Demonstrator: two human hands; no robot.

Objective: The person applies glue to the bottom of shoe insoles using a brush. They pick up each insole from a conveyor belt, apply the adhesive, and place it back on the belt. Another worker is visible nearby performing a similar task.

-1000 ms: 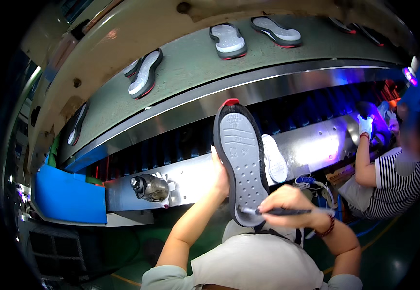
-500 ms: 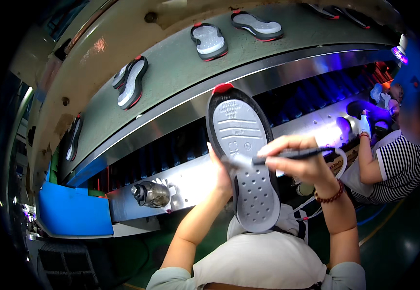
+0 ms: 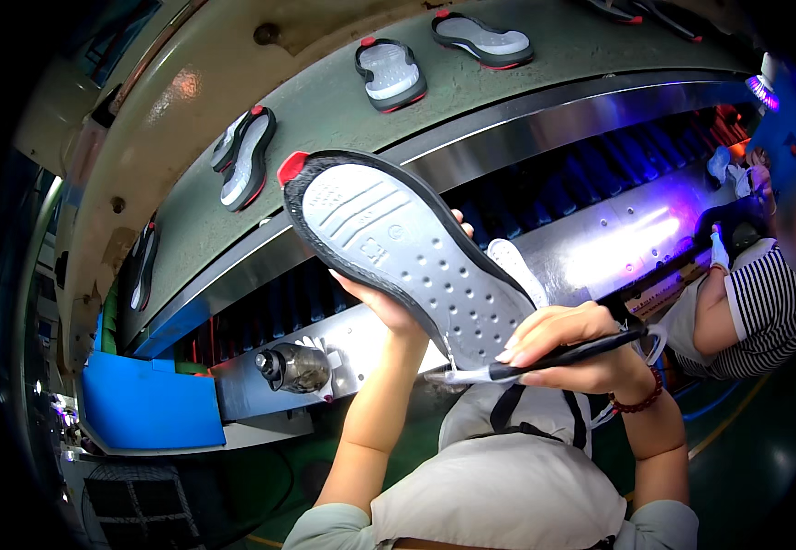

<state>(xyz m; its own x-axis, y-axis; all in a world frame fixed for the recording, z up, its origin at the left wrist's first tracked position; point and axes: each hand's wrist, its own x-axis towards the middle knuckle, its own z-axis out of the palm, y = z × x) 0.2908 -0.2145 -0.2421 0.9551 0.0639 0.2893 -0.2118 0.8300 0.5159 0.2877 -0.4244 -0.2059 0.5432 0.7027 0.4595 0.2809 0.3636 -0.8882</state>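
My left hand [image 3: 381,306] is closed round a shoe sole [image 3: 407,247], with fingertips showing past its far edge. The sole has a grey perforated inside, a black rim and a red tip that points to the upper left. In my right hand [image 3: 591,341] is a slim black-handled brush [image 3: 591,352], gripped between thumb and fingers. Its pale tip lies at the sole's near end, by the left side of the rim. Whether the bristles touch the rim I cannot tell. A thin pale tube leads off behind the handle.
Beyond, a green conveyor belt [image 3: 325,137] carries several similar soles [image 3: 391,75]. A metal ledge [image 3: 361,344] holds a dark-capped bottle [image 3: 295,368] at left and a pale sole-shaped piece [image 3: 514,266]. A co-worker in a striped shirt [image 3: 769,298] sits at right; a blue panel [image 3: 150,399] stands left.
The sole has turned, its red tip swinging left. My right hand has brought the brush from the sole's middle down to its near end. The belt's soles have shifted slightly left in view.
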